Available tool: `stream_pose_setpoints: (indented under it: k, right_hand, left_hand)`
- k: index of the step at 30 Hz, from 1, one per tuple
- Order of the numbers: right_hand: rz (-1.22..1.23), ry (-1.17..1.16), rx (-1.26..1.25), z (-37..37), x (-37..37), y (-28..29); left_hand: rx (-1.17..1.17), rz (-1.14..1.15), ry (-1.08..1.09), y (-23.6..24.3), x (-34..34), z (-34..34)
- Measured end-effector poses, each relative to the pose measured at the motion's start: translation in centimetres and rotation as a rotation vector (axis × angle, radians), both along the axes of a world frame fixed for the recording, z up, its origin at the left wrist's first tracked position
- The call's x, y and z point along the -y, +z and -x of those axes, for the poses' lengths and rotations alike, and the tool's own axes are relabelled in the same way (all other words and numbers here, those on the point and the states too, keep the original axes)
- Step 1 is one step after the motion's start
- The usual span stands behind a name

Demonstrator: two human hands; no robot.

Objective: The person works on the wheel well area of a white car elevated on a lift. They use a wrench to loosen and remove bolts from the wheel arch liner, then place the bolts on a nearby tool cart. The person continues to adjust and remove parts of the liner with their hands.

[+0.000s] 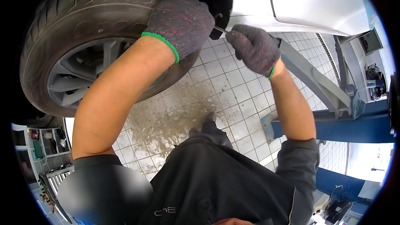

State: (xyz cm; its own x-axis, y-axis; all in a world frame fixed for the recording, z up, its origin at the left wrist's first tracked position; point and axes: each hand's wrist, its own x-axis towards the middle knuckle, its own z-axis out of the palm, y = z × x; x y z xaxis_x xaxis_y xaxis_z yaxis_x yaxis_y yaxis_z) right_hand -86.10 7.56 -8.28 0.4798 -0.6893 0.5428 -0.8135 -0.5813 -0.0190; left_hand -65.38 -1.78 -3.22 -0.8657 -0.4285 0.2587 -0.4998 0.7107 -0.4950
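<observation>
My left hand [182,20], in a dark knit glove with a green cuff, is raised in front of the tyre [46,41] at the edge of the wheel arch. Its fingers are curled and mostly turned away, so what they grip is hidden. To its right, my right hand [255,50], gloved alike, is closed in a pinch beside the car's lower edge. A thin metal rod [220,29] runs between the two hands, one end at the right fingertips. Its other end disappears behind my left hand, and its exact kind does not show.
The white car body [316,4] is raised above the tiled floor [246,108]. A grey lift arm [312,75] reaches under it from a blue lift post [358,123] at right. The grey alloy rim [68,81] sits below my left forearm. Shelves [46,141] with tools stand at left.
</observation>
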Motion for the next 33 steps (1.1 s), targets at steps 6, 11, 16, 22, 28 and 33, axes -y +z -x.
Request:
stream_pose_setpoints:
  k: [6, 11, 16, 22, 28, 33]
  right_hand:
    - [-0.052, 0.056, -0.008, 1.1, 0.0, 1.5]
    - [0.036, 0.095, -0.082, 1.1, 0.3, 2.0]
    - [0.007, 0.078, -0.075, 1.0, 0.6, 1.9]
    - [0.006, 0.022, -0.176, 0.6, 1.1, 3.5]
    - [0.007, 0.039, -0.194, 0.3, 1.4, 3.8]
    - [0.069, 0.027, -0.207, 0.7, 0.9, 2.8]
  left_hand:
    - [-0.024, -0.007, -0.007, -0.4, 0.3, 0.1]
    - [-0.019, -0.013, -0.010, -0.4, 0.4, 0.2]
    - [-0.022, 0.027, 0.004, -0.3, 0.1, 0.0]
    - [0.024, 0.026, 0.025, -0.3, 0.1, 0.4]
    - [-0.057, 0.029, 0.003, -1.0, 0.7, 0.1]
    - [-0.087, -0.041, 0.042, -1.1, 0.7, 0.3]
